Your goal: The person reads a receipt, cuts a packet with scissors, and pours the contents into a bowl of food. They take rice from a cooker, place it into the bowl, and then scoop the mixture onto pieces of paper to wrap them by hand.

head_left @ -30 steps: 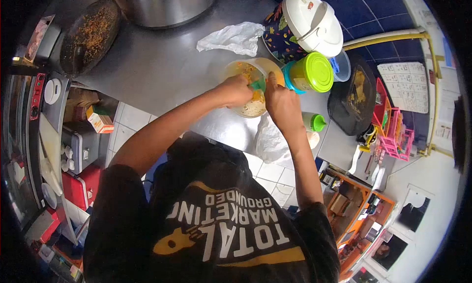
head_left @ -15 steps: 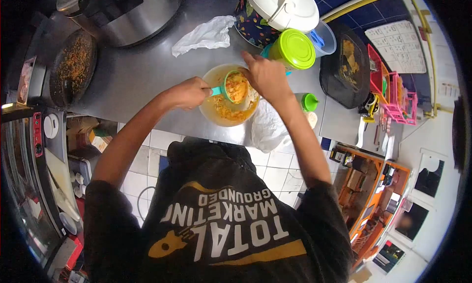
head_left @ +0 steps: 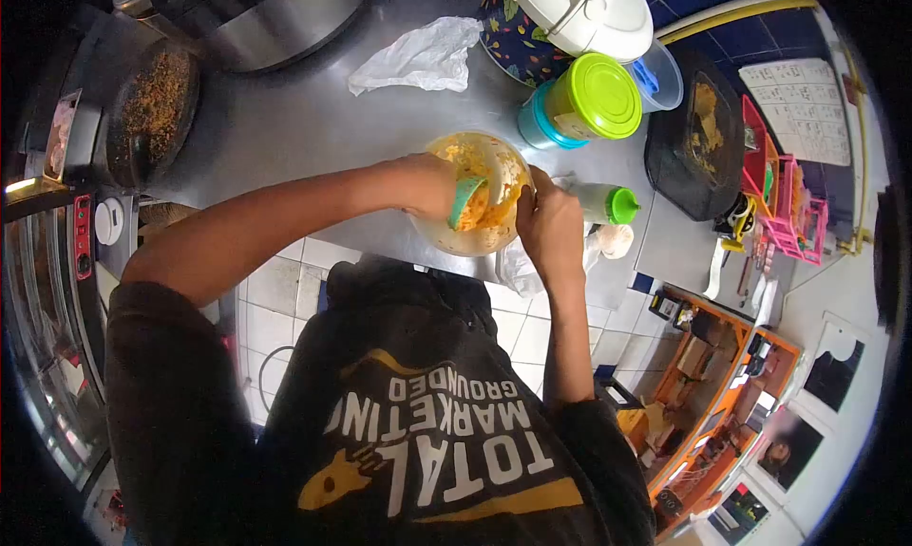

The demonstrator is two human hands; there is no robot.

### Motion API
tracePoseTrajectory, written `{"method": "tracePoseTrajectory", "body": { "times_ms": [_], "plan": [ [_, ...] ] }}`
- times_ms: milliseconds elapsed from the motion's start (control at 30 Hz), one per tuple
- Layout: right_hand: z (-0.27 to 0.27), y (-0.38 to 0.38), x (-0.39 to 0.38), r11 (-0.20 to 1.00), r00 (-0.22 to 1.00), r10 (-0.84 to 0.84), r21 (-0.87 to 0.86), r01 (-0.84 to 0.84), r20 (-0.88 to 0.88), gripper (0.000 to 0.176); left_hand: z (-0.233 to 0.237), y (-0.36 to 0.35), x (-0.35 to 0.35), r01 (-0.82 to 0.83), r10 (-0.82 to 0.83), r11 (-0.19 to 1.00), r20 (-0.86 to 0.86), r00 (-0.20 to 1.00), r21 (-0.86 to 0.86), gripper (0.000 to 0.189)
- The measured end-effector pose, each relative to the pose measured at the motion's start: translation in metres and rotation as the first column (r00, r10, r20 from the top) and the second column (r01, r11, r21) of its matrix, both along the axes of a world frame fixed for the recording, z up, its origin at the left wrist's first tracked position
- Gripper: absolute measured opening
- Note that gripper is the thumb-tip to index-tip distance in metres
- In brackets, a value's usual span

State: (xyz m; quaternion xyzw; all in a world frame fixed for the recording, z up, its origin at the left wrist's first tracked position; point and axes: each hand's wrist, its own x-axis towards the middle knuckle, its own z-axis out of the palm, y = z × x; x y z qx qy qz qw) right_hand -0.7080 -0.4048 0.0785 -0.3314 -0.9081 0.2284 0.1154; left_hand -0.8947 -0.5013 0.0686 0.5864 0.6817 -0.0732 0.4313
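My left hand [head_left: 425, 187] is closed round the handle of a teal scoop [head_left: 468, 204], its cup tilted down inside a translucent bowl [head_left: 441, 239]. Orange-yellow food mixture [head_left: 494, 207] lies at the scoop's mouth and clings to the bowl's walls. On the bowl's right side, my right hand [head_left: 551, 216] grips the rim, thumb and fingers closed on it. The hand hides part of a white plastic bag [head_left: 516, 269] by the counter edge. A squeeze bottle with a green cap [head_left: 622, 206] lies just right of my right hand.
Behind the bowl are a lime-lidded container [head_left: 597, 97], a patterned bucket with a white lid [head_left: 579, 9] and a crumpled white bag [head_left: 418, 57]. A dark pan with brown crumbs [head_left: 152, 119] sits at left. To the right stands a black tray [head_left: 698, 138].
My left hand has moved right, over the bowl, tipping the scoop into it. My right hand has come down from beyond the bowl onto its right rim. The view has shifted slightly.
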Motion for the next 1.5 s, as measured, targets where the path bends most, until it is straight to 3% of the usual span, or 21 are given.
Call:
{"method": "tracePoseTrajectory", "body": {
  "times_ms": [100, 233, 400, 433, 567, 600, 633, 667, 700, 767, 800, 933, 1000, 1233, 1300, 1333, 1400, 1500],
  "plan": [
    [0.000, 0.011, -0.009, 0.996, 0.997, 0.070, -0.049, -0.069, 0.029, 0.024, 0.000, 0.009, 0.003, -0.042, 0.047, 0.990, 0.032, 0.998, -0.136, 0.031],
    [-0.017, 0.012, -0.022, 0.995, 0.990, 0.101, -0.016, -0.100, 0.098, 0.020, -0.016, 0.003, 0.019, -0.090, 0.096, 0.987, 0.036, 0.995, -0.134, 0.033],
    [-0.020, 0.017, -0.029, 0.998, 0.995, 0.060, -0.030, -0.058, 0.081, 0.018, -0.003, -0.008, 0.005, -0.341, 0.348, 0.938, 0.166, 0.923, -0.069, 0.037],
    [-0.022, 0.020, -0.027, 0.995, 0.998, 0.063, -0.073, -0.063, 0.010, 0.024, -0.003, -0.009, -0.002, -0.328, 0.335, 0.942, 0.168, 0.927, -0.071, 0.037],
    [-0.035, 0.012, 0.000, 0.982, 0.991, -0.029, -0.186, 0.005, -0.130, 0.046, -0.003, 0.002, -0.028, -0.169, 0.180, 0.971, 0.057, 0.982, -0.169, 0.037],
    [-0.032, 0.005, 0.009, 0.985, 0.998, -0.044, -0.168, 0.035, -0.052, 0.055, -0.002, 0.006, -0.033, -0.102, 0.101, 0.978, -0.018, 0.995, -0.181, 0.036],
    [-0.029, -0.004, 0.017, 0.960, 0.996, -0.091, -0.266, 0.089, 0.004, 0.057, -0.003, 0.009, -0.037, -0.105, 0.102, 0.978, -0.027, 0.994, -0.179, 0.036],
    [-0.036, -0.014, 0.025, 0.922, 0.994, -0.106, -0.373, 0.106, 0.021, 0.053, -0.005, 0.013, -0.040, 0.004, -0.015, 0.989, -0.076, 0.997, -0.149, 0.034],
    [-0.044, -0.023, 0.031, 0.872, 0.992, -0.120, -0.474, 0.125, 0.041, 0.049, -0.007, 0.017, -0.040, 0.116, -0.132, 0.986, -0.125, 0.983, -0.123, 0.031],
    [-0.029, -0.036, 0.026, 0.636, 0.975, -0.215, -0.749, 0.183, 0.056, 0.047, -0.009, 0.021, -0.035, 0.225, -0.239, 0.969, -0.167, 0.957, -0.098, 0.029],
    [-0.031, -0.038, 0.024, 0.573, 0.963, -0.268, -0.799, 0.184, 0.030, 0.043, -0.010, 0.022, -0.032, 0.325, -0.335, 0.942, -0.209, 0.919, -0.080, 0.026],
    [-0.035, -0.044, 0.018, 0.419, 0.918, -0.396, -0.889, 0.185, 0.005, 0.040, -0.008, 0.019, -0.011, 0.359, -0.371, 0.928, -0.142, 0.918, -0.100, 0.025],
    [-0.041, -0.049, 0.019, 0.350, 0.873, -0.487, -0.925, 0.150, -0.042, 0.037, -0.002, 0.014, -0.003, 0.188, -0.187, 0.982, -0.029, 0.982, 0.029, 0.031],
    [-0.039, -0.044, 0.020, 0.391, 0.906, -0.421, -0.909, 0.145, -0.037, 0.038, -0.008, -0.002, 0.007, 0.060, -0.060, 0.998, 0.012, 0.998, -0.025, 0.027],
    [-0.030, -0.040, 0.020, 0.429, 0.928, -0.372, -0.893, 0.138, -0.035, 0.042, -0.006, -0.012, -0.008, -0.366, 0.410, 0.892, 0.135, 0.902, -0.266, 0.028],
    [-0.029, -0.040, 0.019, 0.429, 0.925, -0.378, -0.893, 0.138, -0.039, 0.042, -0.002, -0.017, -0.012, -0.361, 0.404, 0.895, 0.132, 0.905, -0.264, 0.028],
    [-0.026, -0.041, 0.018, 0.585, 0.947, -0.317, -0.776, 0.235, 0.049, 0.046, 0.008, -0.026, -0.011, -0.511, 0.528, 0.845, 0.086, 0.845, -0.157, 0.033],
    [-0.020, -0.039, 0.015, 0.666, 0.979, -0.202, -0.732, 0.142, 0.006, 0.048, 0.012, -0.020, -0.010, -0.514, 0.540, 0.834, 0.104, 0.835, -0.199, 0.035]
  ]
}}
